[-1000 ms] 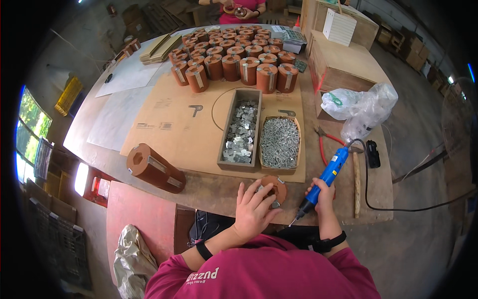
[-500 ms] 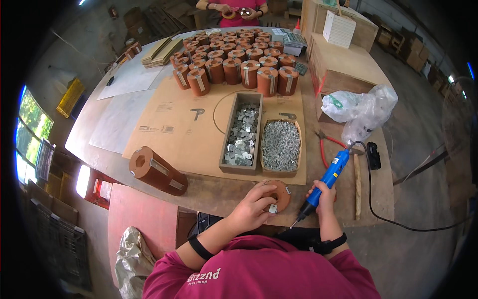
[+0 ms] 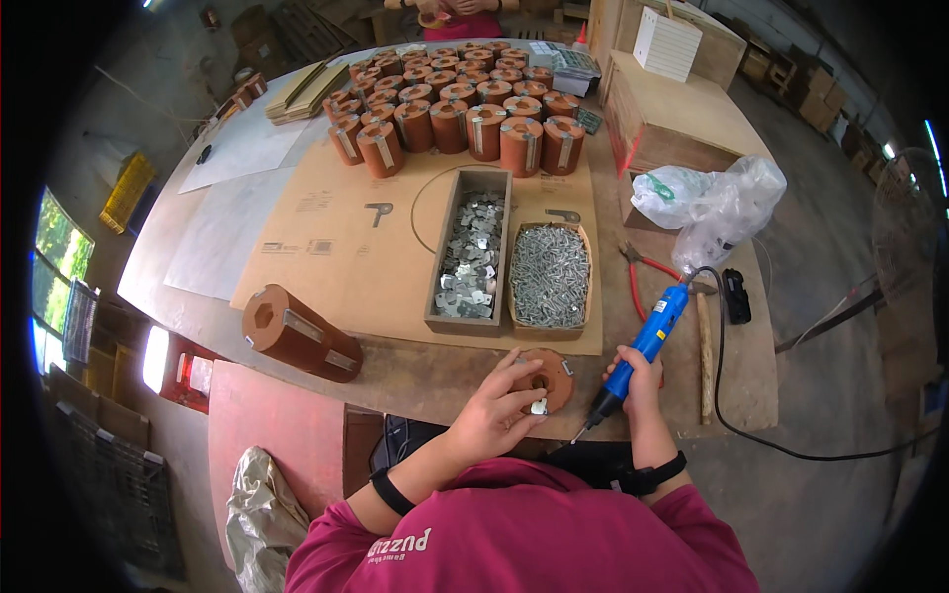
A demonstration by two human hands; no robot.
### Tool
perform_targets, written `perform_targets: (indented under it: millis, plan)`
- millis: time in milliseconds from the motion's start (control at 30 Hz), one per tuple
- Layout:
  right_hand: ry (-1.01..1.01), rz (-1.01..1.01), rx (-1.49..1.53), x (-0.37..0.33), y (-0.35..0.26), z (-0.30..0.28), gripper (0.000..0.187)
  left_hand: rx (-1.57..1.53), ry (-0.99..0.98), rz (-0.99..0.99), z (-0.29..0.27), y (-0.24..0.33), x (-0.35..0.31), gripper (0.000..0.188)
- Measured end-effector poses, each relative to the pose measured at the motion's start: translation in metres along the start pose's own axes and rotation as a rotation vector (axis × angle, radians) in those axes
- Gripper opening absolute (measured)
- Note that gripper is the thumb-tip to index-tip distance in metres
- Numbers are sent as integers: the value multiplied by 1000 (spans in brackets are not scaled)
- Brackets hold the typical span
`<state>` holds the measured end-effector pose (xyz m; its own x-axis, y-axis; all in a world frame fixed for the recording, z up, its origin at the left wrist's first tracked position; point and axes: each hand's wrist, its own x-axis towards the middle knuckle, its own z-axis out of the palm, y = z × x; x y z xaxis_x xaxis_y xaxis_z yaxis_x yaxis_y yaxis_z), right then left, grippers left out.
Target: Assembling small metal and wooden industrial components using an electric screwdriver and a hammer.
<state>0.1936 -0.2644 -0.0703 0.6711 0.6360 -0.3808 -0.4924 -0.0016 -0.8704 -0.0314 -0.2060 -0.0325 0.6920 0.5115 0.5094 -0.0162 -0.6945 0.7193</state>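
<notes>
Your left hand (image 3: 494, 400) grips the brown cylinder (image 3: 559, 388) beneath it, apparently positioning the metal tab (image 3: 539, 406), so the blue driver (image 3: 656, 334) grasped in your right hand (image 3: 635, 380) likely needs bringing left to that tab.

I count 1 left hand (image 3: 497, 397) and 1 right hand (image 3: 638, 378) on the wearer. Tools: 1 blue electric screwdriver (image 3: 652, 341), 1 red-handled pliers (image 3: 636, 292), 1 wooden-handled hammer (image 3: 706, 366). Containers: 1 grey wooden box (image 3: 465, 325), 1 cardboard tray (image 3: 549, 332). Metal plates (image 3: 467, 257) and screws (image 3: 552, 277): heaped, I can't count them. Brown cylinders: 1 near cylinder (image 3: 557, 385), 1 lone cylinder (image 3: 311, 341), roughly 30-odd clustered cylinders (image 3: 521, 148), overlap blocks my exact tally. 2 black wristbands (image 3: 393, 494). 1 co-worker (image 3: 465, 28), partly visible.
</notes>
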Motion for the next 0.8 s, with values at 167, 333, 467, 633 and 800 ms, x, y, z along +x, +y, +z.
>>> perform_targets:
  millis: [167,333,467,633,800]
  plan:
    - [0,2,-1,2,1,-1,28,29,39,-27,5,3,-1,36]
    - [12,0,-12,2,2,-1,29,57,60,-32,6,5,-2,36]
    - [9,4,-15,3,3,-2,30,86,58,-43,8,7,-3,35]
    - [-8,20,-58,4,2,-2,38,103,85,-61,12,8,-6,34]
    - [-9,23,-44,6,5,-3,38,107,80,-41,9,7,-4,45]
